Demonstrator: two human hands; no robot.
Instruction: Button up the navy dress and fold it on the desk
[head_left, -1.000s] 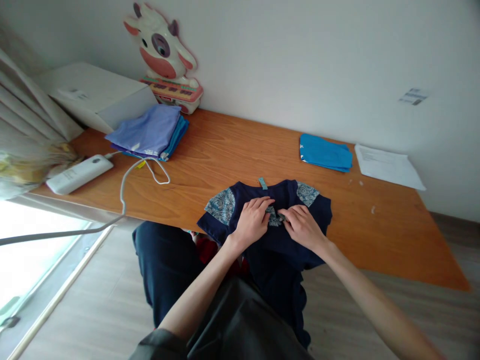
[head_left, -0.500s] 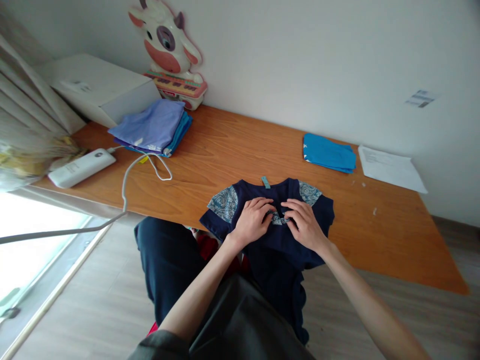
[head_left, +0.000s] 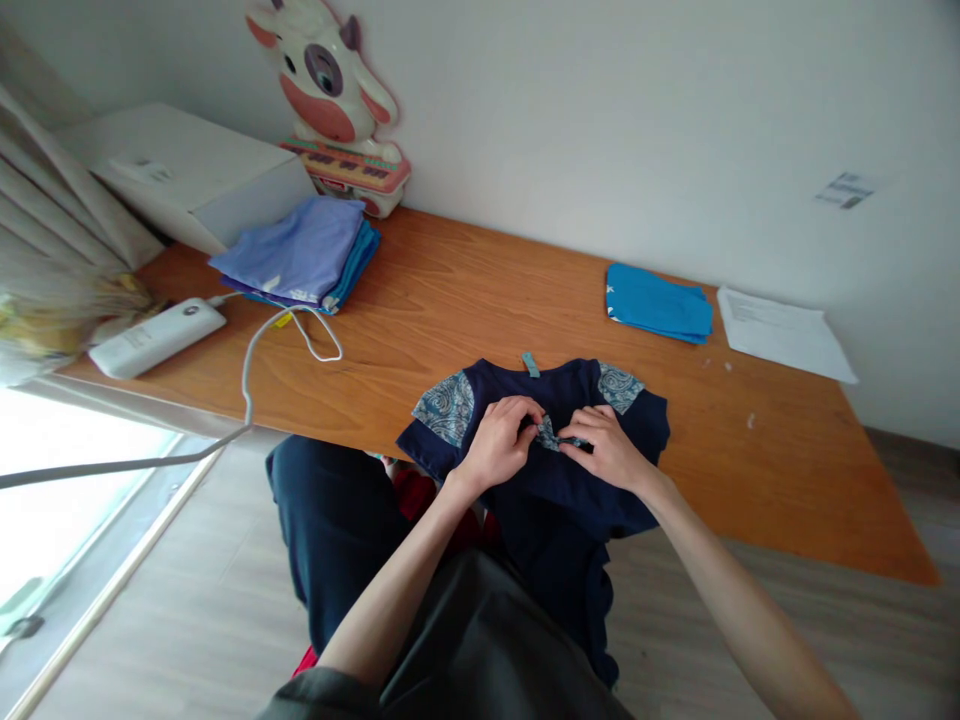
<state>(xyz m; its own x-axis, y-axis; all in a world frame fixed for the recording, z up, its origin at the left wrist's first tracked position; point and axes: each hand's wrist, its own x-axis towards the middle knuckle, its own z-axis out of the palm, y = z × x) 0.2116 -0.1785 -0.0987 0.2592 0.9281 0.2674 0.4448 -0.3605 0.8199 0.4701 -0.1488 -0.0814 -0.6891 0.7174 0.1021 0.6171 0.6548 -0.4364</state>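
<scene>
A navy garment [head_left: 555,490] with patterned shoulder patches lies over the table's front edge, its lower part hanging down toward my lap. At its chest is a small patterned strip [head_left: 547,434], bunched like a bow. My left hand [head_left: 504,440] pinches the strip's left end, fingers curled together. From the other side my right hand [head_left: 604,445] grips the right end between thumb and fingers. A small teal tag [head_left: 531,365] sticks up at the neckline.
On the wooden table [head_left: 450,290] are a folded blue cloth [head_left: 658,303], white paper [head_left: 784,332], stacked folded clothes [head_left: 296,255], a white power bank [head_left: 157,338] with its cable, a white box [head_left: 195,175] and a cow toy keyboard [head_left: 330,100].
My right hand's fingers have drawn closer together on the strip and moved slightly down. More of the patterned strip shows between my hands. The view has shifted slightly.
</scene>
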